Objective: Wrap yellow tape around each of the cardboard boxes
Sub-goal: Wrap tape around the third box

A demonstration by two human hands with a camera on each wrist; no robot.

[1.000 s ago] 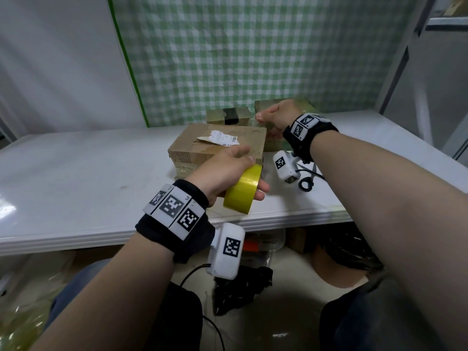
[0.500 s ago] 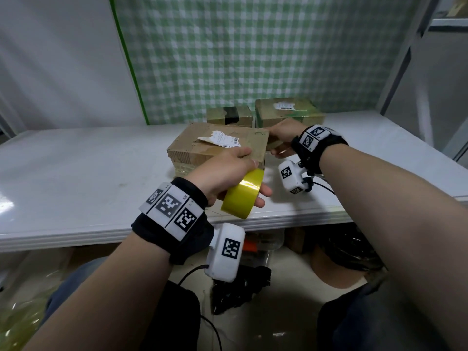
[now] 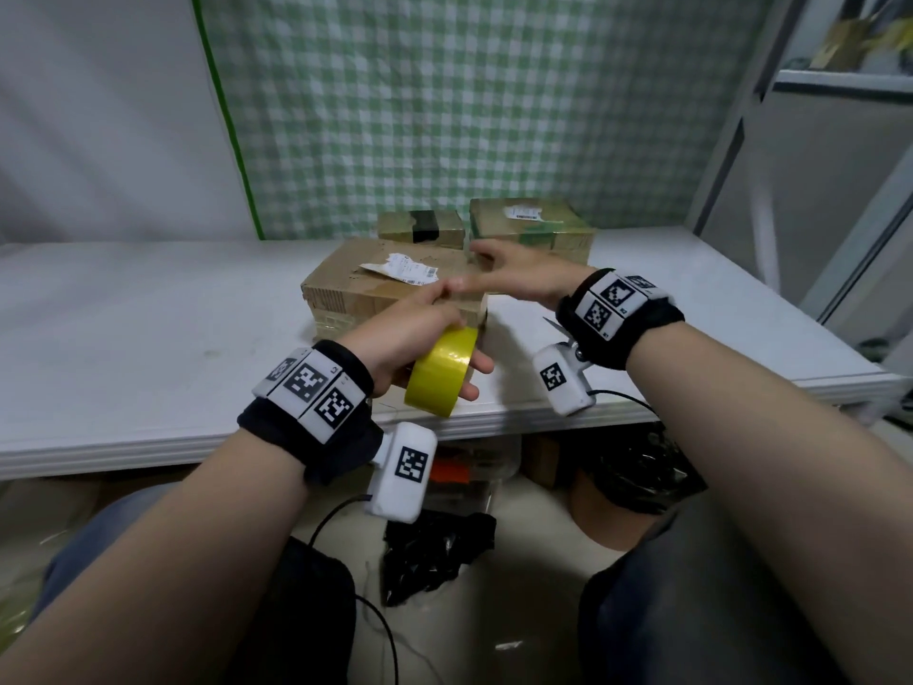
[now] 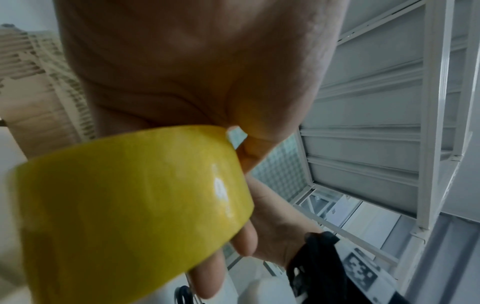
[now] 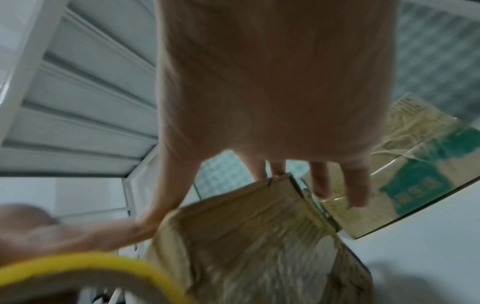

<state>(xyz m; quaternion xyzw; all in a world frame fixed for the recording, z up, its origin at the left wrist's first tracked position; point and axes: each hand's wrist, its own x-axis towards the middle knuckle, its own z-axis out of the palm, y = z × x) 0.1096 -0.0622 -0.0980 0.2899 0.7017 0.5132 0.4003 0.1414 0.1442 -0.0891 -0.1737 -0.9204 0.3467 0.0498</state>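
Though the white label (image 3: pixel 400 269) on your nearest cardboard box (image 3: pixel 346 294) carries a barcode, its print is too small to read; the far right box (image 3: pixel 531 224) shows blurred teal characters in the right wrist view. Your left hand (image 3: pixel 410 328) grips the yellow tape roll (image 3: pixel 439 370) against the near box's front right corner. Your right hand (image 3: pixel 518 274) hangs spread over that box, fingers straight. A smaller box (image 3: pixel 420 228) with a black strip stands behind. The white table (image 3: pixel 148 338) holds all three boxes. Scissors (image 4: pixel 183 294) are mostly hidden.
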